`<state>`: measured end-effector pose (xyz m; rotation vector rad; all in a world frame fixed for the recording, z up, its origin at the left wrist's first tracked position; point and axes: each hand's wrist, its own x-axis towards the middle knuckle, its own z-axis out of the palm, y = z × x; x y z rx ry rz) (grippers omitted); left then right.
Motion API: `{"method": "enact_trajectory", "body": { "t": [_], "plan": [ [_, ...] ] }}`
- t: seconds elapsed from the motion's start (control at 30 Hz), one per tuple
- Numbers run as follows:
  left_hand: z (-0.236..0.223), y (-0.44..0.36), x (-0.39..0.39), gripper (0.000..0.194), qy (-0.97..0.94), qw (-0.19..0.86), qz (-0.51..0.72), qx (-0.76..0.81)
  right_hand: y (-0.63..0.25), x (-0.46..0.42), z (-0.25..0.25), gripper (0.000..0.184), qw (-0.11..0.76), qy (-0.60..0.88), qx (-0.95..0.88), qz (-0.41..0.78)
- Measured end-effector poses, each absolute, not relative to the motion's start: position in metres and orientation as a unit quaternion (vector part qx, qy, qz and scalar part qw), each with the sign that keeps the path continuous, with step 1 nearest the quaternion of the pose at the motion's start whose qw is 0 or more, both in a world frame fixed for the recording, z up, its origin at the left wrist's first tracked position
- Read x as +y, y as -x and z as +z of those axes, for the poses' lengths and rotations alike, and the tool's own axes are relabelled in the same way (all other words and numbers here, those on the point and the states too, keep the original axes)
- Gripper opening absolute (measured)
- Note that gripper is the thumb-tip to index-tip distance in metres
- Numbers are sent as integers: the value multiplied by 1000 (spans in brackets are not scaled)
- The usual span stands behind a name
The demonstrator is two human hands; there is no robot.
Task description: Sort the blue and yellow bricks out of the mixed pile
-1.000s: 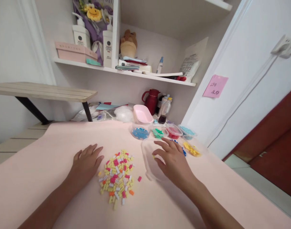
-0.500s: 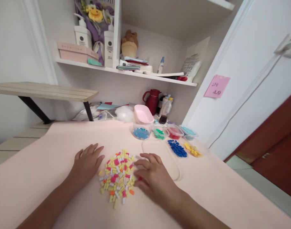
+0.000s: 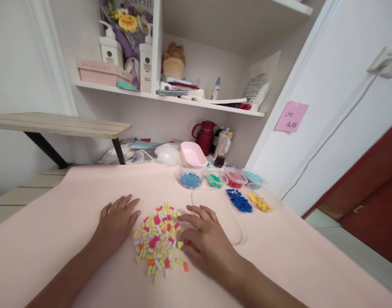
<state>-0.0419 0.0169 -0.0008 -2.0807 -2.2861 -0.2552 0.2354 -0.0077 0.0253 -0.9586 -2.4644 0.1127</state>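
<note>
A loose pile of small building bricks (image 3: 159, 239), yellow, white, pink and orange, lies on the pink tabletop between my hands. My left hand (image 3: 117, 220) rests flat to the left of it, fingers spread and holding nothing. At the pile's right edge is my right hand (image 3: 207, 241), its fingers curled. A bit of a pink brick (image 3: 188, 242) shows between its thumb and fingers; how many bricks it holds is hidden. Close to that thumb are a yellow brick (image 3: 179, 245) and an orange brick (image 3: 186, 267).
Behind my right hand lies a clear shallow lid (image 3: 237, 229). Farther back stand clear tubs of blue bricks (image 3: 190, 180), green bricks (image 3: 214, 181) and red bricks (image 3: 235, 178), with dark blue bricks (image 3: 239, 201) and yellow bricks (image 3: 260, 202) nearer. A pink container (image 3: 193, 155) stands at the back.
My right hand has shifted slightly left over the pile's edge. An orange brick and a few yellow ones have moved right, out from the pile. My left hand has stayed put.
</note>
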Motion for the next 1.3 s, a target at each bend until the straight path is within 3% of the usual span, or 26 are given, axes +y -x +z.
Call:
{"method": "enact_trajectory", "body": {
  "t": [0.8, 1.3],
  "plan": [
    [-1, 42, 18, 50, 670, 15, -74, -738, -241, 2, 24, 23, 320, 375, -848, 197],
    [3, 41, 15, 50, 674, 11, -72, -735, -240, 1, 22, 22, 312, 361, -861, 175]
  ]
}}
